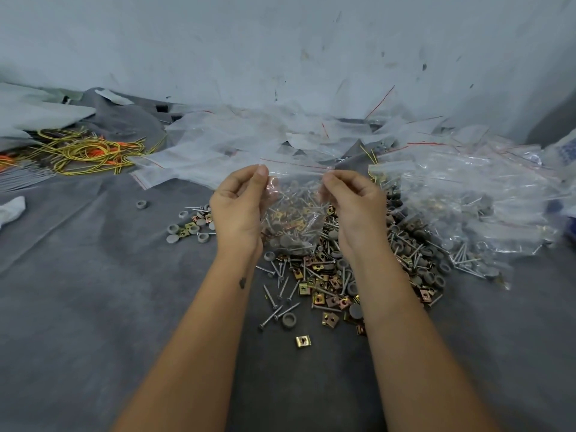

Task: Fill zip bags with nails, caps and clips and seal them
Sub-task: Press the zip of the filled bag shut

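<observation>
The left hand (238, 207) and right hand (355, 207) are pinching the two top corners of a clear plastic zip bag with a red line (294, 213), holding it up over the grey cloth surface (93, 291). The zip strip is running sideways between the fingers (263, 170), and nails, caps and clips are hanging in the bag below. I am seeing no writing.

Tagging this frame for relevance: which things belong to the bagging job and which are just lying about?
In the job:
held bag, pinched at its top by left hand and right hand
loose hardware pile
empty bags
filled bags

Lying about:
yellow and orange wires
white rag
</observation>
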The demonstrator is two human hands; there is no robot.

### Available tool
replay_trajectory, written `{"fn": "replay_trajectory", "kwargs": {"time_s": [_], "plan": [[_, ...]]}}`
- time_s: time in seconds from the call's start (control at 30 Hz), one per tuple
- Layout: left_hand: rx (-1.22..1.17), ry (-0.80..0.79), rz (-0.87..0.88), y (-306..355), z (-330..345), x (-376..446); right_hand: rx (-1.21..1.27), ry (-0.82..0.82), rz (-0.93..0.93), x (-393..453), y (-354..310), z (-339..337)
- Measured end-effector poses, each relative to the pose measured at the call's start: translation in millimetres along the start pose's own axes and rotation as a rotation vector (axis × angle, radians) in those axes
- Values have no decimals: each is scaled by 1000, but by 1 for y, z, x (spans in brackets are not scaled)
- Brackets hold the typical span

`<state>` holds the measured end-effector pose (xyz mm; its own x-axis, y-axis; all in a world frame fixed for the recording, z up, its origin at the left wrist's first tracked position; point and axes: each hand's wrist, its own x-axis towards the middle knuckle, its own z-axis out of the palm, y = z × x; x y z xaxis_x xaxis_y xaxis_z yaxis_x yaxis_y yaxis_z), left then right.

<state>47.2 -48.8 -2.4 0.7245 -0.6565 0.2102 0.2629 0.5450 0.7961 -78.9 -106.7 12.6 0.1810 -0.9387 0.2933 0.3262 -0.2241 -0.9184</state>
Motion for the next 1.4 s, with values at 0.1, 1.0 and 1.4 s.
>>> {"fn": "replay_trajectory", "kwargs": {"time_s": [0.1,1.0,1.4], "plan": [[17,-12,17,0,-2,0,-5,12,-28,0,1,1],[-13,-30,-32,-1,-5,-4,14,-68,-38,-4,4,13],[13,-88,-17,1,-6,-5,33,-94,-34,-4,4,19]]}}
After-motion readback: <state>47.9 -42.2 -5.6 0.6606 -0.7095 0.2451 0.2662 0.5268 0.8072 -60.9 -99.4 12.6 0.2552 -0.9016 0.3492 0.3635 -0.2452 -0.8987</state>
